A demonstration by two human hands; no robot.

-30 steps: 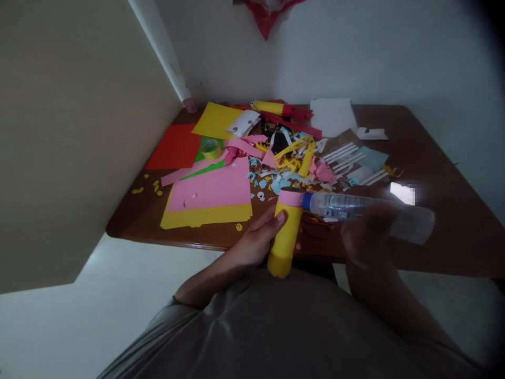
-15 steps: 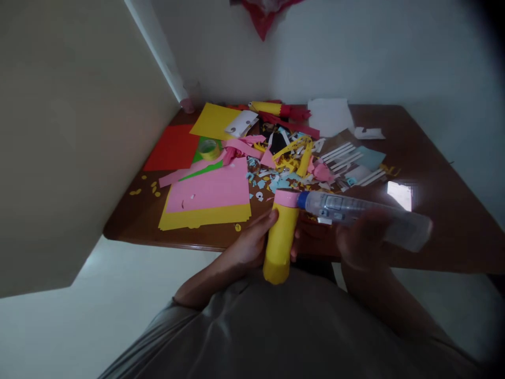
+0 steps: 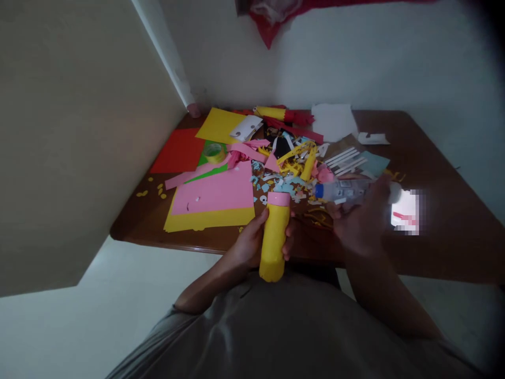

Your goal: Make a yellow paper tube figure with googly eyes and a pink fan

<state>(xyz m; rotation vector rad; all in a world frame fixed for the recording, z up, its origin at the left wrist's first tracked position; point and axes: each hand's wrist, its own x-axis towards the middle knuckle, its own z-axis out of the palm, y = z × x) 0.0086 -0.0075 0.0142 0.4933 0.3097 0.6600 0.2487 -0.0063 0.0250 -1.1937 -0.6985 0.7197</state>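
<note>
My left hand (image 3: pixel 252 243) is wrapped round a yellow paper tube with a pink band at its top (image 3: pixel 273 237), held upright-tilted over the table's near edge. My right hand (image 3: pixel 361 223) grips a clear glue bottle with a blue cap (image 3: pixel 342 190), lying roughly level with the cap pointing left, a short way right of the tube's top and apart from it. Both hands are closed on what they hold.
The brown wooden table (image 3: pixel 445 247) is strewn with paper scraps (image 3: pixel 294 168). Pink sheet on yellow sheets (image 3: pixel 215 195) lies left of the tube, with red paper (image 3: pixel 177 150), a tape roll (image 3: pixel 215 152), white strips (image 3: pixel 345 158) and another yellow-red tube (image 3: pixel 282 114) farther back. A wall panel rises at left.
The glue bottle has drawn away from the tube's pink top, moving right and back over the table. The tube has tipped more upright in my left hand.
</note>
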